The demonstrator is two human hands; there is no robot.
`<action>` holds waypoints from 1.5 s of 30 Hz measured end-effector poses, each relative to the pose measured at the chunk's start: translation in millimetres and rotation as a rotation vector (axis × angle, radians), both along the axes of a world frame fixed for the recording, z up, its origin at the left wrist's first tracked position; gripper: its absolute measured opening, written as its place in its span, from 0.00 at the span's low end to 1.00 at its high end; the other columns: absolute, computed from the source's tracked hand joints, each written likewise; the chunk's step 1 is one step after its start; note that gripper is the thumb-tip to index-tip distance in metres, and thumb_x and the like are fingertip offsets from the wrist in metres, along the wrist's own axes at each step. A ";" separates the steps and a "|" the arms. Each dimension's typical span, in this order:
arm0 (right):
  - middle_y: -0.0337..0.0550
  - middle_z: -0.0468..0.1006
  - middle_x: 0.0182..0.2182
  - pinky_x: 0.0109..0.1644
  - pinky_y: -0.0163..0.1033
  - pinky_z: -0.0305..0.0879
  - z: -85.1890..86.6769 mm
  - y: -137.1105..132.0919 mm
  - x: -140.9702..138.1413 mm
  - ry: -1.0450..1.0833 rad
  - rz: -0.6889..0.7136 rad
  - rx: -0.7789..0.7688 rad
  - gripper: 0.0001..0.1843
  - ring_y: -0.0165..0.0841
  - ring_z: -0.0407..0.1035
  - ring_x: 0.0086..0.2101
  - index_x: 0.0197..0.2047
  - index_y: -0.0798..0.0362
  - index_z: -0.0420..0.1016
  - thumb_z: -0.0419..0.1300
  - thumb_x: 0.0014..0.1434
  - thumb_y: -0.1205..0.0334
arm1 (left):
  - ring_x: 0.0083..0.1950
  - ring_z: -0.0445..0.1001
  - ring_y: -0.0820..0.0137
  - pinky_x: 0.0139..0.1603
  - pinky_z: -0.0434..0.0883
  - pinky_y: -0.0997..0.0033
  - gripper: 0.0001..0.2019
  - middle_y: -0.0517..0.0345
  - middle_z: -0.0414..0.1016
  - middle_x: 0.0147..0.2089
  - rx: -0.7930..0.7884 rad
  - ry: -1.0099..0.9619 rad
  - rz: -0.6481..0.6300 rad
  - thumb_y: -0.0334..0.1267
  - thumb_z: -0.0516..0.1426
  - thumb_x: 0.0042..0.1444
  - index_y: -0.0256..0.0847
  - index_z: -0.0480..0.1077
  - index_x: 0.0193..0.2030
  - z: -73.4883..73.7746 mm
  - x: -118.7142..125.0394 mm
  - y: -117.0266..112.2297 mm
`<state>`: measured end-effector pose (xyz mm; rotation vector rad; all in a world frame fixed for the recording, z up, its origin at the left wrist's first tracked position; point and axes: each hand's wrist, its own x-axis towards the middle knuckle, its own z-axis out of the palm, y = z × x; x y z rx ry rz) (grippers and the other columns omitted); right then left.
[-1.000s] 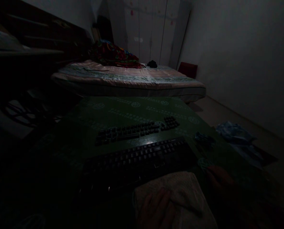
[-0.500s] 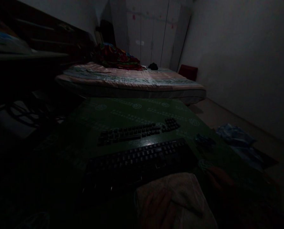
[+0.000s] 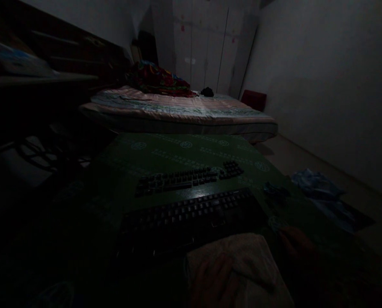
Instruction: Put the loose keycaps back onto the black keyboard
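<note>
The room is very dim. My left hand (image 3: 215, 278) lies with its fingers stretched out on a folded light cloth (image 3: 255, 250) at the near edge. A dark, thin strip on the cloth, right of these fingers, is too dim to make out. My right hand (image 3: 295, 241) rests low on the green tabletop, right of the cloth; its fingers look loosely extended, and I see nothing in them. Just beyond the cloth is a black keyboard base (image 3: 165, 244) with rows of small switches or posts showing. Black keycaps (image 3: 181, 179) are laid out in keyboard order behind it.
A small dark heap (image 3: 276, 190) sits on the green table (image 3: 162, 149) at the right. Past the table stands a bed (image 3: 178, 122) with a red patterned blanket (image 3: 159, 81). Bluish cloth or plastic (image 3: 317, 184) lies at the right, and a dark shelf (image 3: 72, 77) is at the left.
The view has shifted slightly, so everything sits a little lower and to the right. Both hands keep their places at the cloth and on the table.
</note>
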<state>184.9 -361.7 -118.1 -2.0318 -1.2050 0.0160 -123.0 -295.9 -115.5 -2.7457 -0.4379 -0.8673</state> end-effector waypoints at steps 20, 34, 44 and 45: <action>0.50 0.78 0.39 0.46 0.49 0.69 0.7 -1.7 -0.2 -0.008 0.006 -0.033 0.23 0.42 0.72 0.40 0.37 0.52 0.76 0.50 0.57 0.43 | 0.59 0.67 0.67 0.59 0.63 0.64 0.15 0.58 0.70 0.58 -0.002 -0.016 -0.006 0.45 0.50 0.62 0.46 0.68 0.52 -9.3 -2.0 0.4; 0.53 0.78 0.38 0.45 0.50 0.71 -0.9 0.4 -0.5 -0.049 -0.008 0.002 0.31 0.43 0.73 0.40 0.35 0.53 0.77 0.47 0.56 0.35 | 0.60 0.66 0.66 0.64 0.57 0.61 0.14 0.57 0.70 0.58 0.028 0.003 0.000 0.42 0.52 0.62 0.45 0.68 0.53 -6.6 -2.5 0.9; 0.53 0.78 0.38 0.45 0.50 0.71 1.8 1.3 -2.8 -0.043 -0.030 -0.023 0.31 0.42 0.73 0.38 0.35 0.54 0.77 0.46 0.56 0.36 | 0.60 0.66 0.67 0.64 0.56 0.62 0.13 0.57 0.70 0.58 0.013 -0.016 -0.028 0.41 0.50 0.63 0.46 0.68 0.52 -7.9 -3.7 4.5; 0.53 0.78 0.38 0.45 0.50 0.71 1.5 0.9 -2.5 -0.047 -0.023 -0.023 0.31 0.42 0.73 0.38 0.36 0.54 0.77 0.46 0.57 0.36 | 0.60 0.66 0.67 0.63 0.58 0.63 0.13 0.57 0.69 0.58 0.003 -0.015 -0.030 0.41 0.51 0.63 0.46 0.68 0.52 -8.3 -4.3 4.7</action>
